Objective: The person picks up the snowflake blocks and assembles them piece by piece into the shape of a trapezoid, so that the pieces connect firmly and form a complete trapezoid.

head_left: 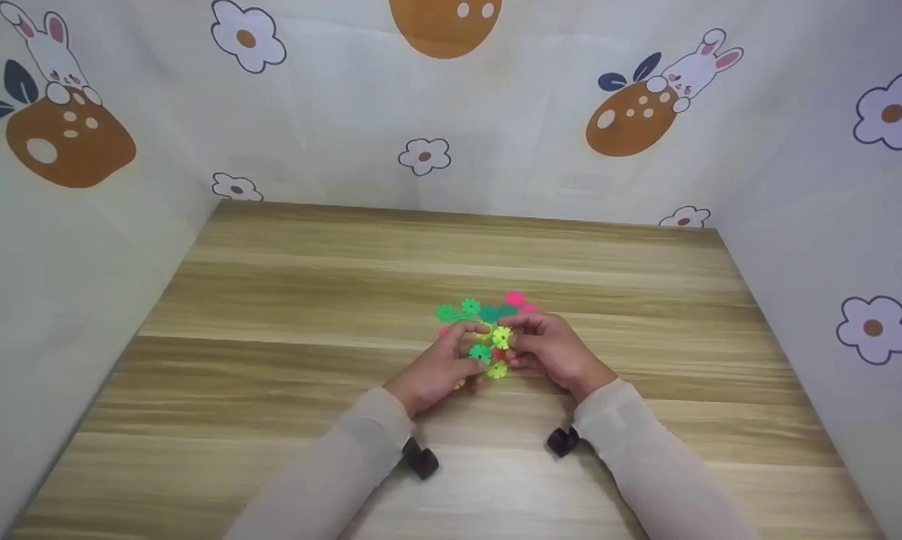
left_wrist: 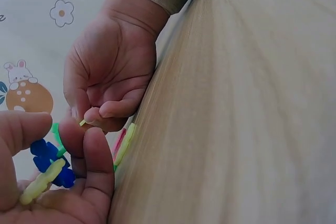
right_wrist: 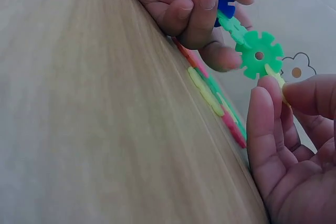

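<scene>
Right hand (head_left: 559, 352): thumb and fingertips pinch a yellow disc (right_wrist: 276, 78) by its edge.
Left hand (head_left: 437, 371): thumb and fingers pinch a blue disc (right_wrist: 227, 8) within a joined chain.
Green disc (right_wrist: 249, 51): between the hands; the yellow disc touches it at five o'clock, right wrist view.
Feel: probably thin, light, stiff plastic, slightly slippery; joints may twist apart.
Best hold: likely flat faces, close beside the notches.
Loose discs (head_left: 446, 312): on the wooden table (head_left: 308, 300), just beyond the hands, twelve o'clock, head view.
</scene>
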Available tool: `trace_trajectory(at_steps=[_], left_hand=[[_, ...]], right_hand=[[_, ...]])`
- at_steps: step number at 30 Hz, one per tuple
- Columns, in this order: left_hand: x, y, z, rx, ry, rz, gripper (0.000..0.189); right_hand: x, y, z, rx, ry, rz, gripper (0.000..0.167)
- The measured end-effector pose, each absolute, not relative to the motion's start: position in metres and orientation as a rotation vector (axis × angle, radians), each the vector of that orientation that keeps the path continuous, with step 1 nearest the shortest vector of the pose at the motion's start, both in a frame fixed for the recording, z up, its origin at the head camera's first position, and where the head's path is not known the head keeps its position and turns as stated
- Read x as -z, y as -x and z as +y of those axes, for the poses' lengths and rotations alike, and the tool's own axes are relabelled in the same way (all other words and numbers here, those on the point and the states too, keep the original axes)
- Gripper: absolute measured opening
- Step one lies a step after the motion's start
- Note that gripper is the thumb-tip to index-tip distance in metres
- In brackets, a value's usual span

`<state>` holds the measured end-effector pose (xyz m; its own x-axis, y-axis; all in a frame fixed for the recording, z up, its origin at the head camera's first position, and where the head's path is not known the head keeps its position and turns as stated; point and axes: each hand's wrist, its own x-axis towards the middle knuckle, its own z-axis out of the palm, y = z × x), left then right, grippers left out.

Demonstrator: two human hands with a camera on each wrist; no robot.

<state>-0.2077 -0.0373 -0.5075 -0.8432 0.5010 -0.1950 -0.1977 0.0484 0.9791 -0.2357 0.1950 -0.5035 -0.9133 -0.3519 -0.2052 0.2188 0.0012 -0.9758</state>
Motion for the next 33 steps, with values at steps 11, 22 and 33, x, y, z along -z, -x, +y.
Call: trace_trajectory(at_steps=[11,22,33], left_hand=[[0.508,0.206,-0.038,-1.92,-0.263,1.787,0.075],[0.506,0.207,-0.039,-1.915,-0.249,1.798,0.08],[0.509,0.207,-0.039,-1.926,-0.261,1.804,0.076]], right_hand=[[0.504,0.244,0.209,1.992,-0.17,2.251,0.039],[0.491,0.244,0.22,1.398,-0.12,2.483,0.058],[0.493,0.245,0.221,1.461,-0.175,2.464,0.036]])
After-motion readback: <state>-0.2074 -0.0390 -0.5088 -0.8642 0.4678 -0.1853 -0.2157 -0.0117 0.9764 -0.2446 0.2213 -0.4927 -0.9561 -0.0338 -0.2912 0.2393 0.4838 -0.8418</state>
